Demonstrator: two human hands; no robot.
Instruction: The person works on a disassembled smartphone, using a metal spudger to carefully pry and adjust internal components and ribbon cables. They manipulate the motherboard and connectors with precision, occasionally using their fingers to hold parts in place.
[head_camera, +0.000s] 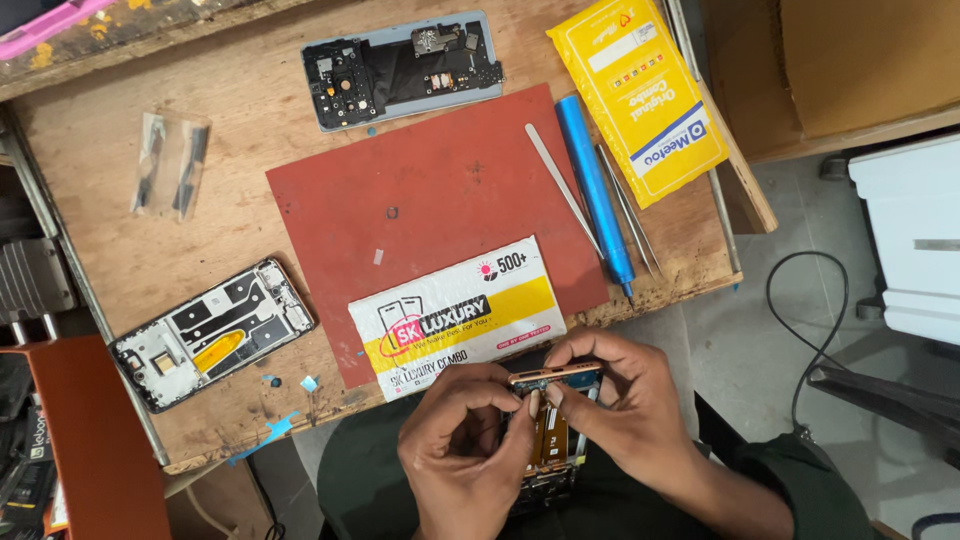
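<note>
Nearest to us, both hands work over the lap, just off the front edge of the workbench (120, 200). Our left hand (465, 445) and right hand (625, 400) close narrowly on an opened phone frame (553, 420), pinching its copper-coloured top edge from either side while the orange flex inside faces up. It hangs unsupported over the lap, so a slip of either grip could drop it, and fingertips pressing this hard near the flex could crease or tear it; we cannot quite tell whether a nail is already under the ribbon.

On the bench's front edge a white and yellow packet (455, 318) overhangs, and a nudge from a wrist could tip it off. At the front left corner lies a second phone frame (212, 332), with tiny loose bits beside it that a sleeve could sweep away. Further in, the red mat (430, 190) carries small specks; a blue screwdriver (595, 190) and tweezers (632, 215) rest near the right edge, free to roll. Farthest lies a grey back housing (405, 68).
</note>
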